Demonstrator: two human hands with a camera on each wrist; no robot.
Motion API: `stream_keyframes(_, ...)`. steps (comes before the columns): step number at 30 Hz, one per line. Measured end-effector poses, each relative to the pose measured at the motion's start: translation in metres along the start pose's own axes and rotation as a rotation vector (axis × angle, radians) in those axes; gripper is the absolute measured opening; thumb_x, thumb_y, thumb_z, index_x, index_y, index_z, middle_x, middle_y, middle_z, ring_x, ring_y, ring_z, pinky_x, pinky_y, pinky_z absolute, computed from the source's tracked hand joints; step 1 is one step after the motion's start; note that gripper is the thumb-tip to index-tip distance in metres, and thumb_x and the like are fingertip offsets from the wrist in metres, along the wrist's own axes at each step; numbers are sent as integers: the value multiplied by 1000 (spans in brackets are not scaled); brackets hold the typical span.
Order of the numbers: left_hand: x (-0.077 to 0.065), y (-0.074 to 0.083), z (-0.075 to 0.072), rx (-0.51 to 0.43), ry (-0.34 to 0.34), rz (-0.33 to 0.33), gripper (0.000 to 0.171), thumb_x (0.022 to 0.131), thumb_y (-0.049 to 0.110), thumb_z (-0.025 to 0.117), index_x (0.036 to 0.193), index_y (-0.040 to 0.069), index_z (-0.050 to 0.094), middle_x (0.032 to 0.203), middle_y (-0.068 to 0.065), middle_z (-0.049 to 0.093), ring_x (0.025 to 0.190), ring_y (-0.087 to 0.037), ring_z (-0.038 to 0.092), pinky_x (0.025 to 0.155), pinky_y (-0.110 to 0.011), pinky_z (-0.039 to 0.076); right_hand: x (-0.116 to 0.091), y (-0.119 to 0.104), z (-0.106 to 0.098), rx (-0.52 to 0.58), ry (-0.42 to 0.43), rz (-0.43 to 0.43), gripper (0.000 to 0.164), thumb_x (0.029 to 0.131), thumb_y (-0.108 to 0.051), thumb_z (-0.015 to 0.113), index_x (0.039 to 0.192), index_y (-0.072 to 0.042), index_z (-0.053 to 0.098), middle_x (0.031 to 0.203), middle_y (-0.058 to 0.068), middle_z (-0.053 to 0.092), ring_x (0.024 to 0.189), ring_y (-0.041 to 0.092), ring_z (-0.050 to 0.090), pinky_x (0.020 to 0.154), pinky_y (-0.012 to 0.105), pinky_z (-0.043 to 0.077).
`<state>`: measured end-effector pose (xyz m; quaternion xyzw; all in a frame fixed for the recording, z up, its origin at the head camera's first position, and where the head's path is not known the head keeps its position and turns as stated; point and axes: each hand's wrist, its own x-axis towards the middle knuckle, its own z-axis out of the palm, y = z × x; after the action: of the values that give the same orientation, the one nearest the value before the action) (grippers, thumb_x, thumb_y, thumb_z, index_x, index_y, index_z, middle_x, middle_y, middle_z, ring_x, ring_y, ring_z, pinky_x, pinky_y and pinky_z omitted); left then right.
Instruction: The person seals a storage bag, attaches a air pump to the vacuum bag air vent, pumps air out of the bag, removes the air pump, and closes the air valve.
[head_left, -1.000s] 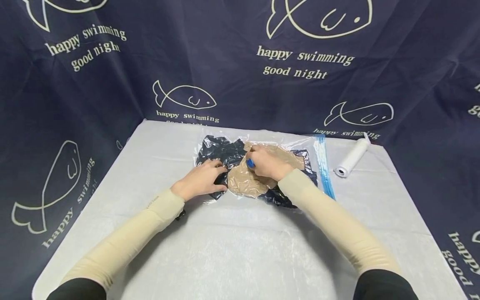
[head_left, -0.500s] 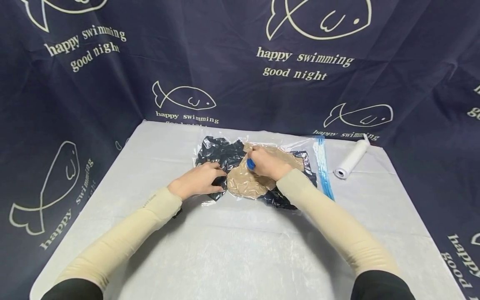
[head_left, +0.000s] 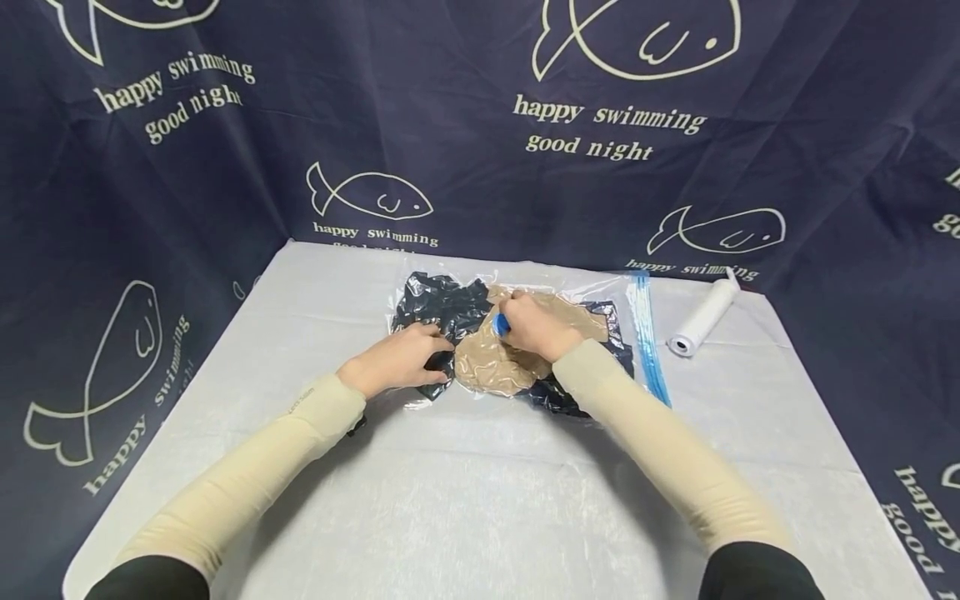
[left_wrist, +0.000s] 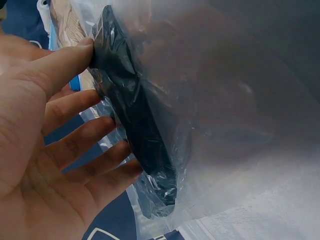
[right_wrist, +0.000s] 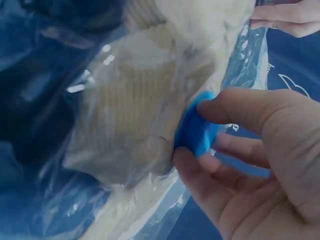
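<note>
A clear plastic vacuum storage bag [head_left: 480, 394] lies flat on the table, with dark clothes [head_left: 442, 293] and a beige ribbed garment [head_left: 487, 367] flattened inside. My right hand [head_left: 534, 323] pinches a round blue valve cap [right_wrist: 196, 130] at the bag's middle, thumb and fingers around its edge. On the bag's left end, over the dark clothes, rests my left hand [head_left: 401, 360]. Its spread, loosely bent fingertips touch the plastic, as the left wrist view shows, with the thumb [left_wrist: 75, 57] on the near side.
To the right lies a white cylindrical hand pump [head_left: 703, 317]. A blue zip strip [head_left: 649, 333] runs along the bag's right end. The white-covered table [head_left: 480, 508] is bordered by dark blue curtains [head_left: 480, 167] printed with fish.
The fingers of my right hand have turned slightly, and the blue valve cap shows a little higher between them. My left hand stays nearly in place on the bag.
</note>
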<state>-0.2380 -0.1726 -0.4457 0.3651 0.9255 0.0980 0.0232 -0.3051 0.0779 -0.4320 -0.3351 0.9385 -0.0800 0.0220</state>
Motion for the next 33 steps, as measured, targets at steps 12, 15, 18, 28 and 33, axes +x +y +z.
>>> stream_keyframes(12, 0, -1, 4, -6, 2, 2, 48, 88, 35, 81, 125, 7, 72, 121, -13, 69, 111, -32, 65, 105, -47, 53, -1, 3, -1, -22, -58, -111, 19, 87, -1, 73, 106, -4, 74, 109, 17, 63, 100, 33, 67, 90, 42, 60)
stream_keyframes(15, -1, 0, 3, -7, 0, -7, 48, 88, 35, 81, 125, 6, 71, 122, -14, 69, 112, -33, 65, 105, -48, 52, 1, 2, -1, -24, -55, -99, 16, 86, -1, 74, 102, -3, 74, 105, 17, 63, 93, 31, 67, 84, 40, 61)
stream_keyframes(18, -1, 0, 2, -11, 0, -14, 49, 87, 34, 82, 126, 6, 71, 122, -14, 69, 112, -33, 65, 105, -49, 52, 4, -1, -1, -26, -43, -87, 14, 85, 0, 73, 98, 0, 73, 101, 19, 64, 87, 29, 66, 79, 39, 61)
stream_keyframes(28, 1, -2, 4, -13, 7, -21, 49, 87, 35, 82, 126, 7, 71, 121, -14, 69, 112, -33, 64, 105, -49, 52, 8, -6, 2, -23, -3, 18, 12, 84, -2, 74, 95, 2, 73, 100, 21, 67, 91, 34, 67, 81, 43, 60)
stream_keyframes(33, 1, -3, 5, -8, -2, -25, 50, 88, 36, 81, 128, 7, 70, 122, -13, 68, 113, -33, 64, 105, -49, 52, 5, -5, 3, -10, 4, -10, 16, 84, -2, 75, 100, 2, 72, 105, 23, 65, 95, 36, 66, 86, 45, 60)
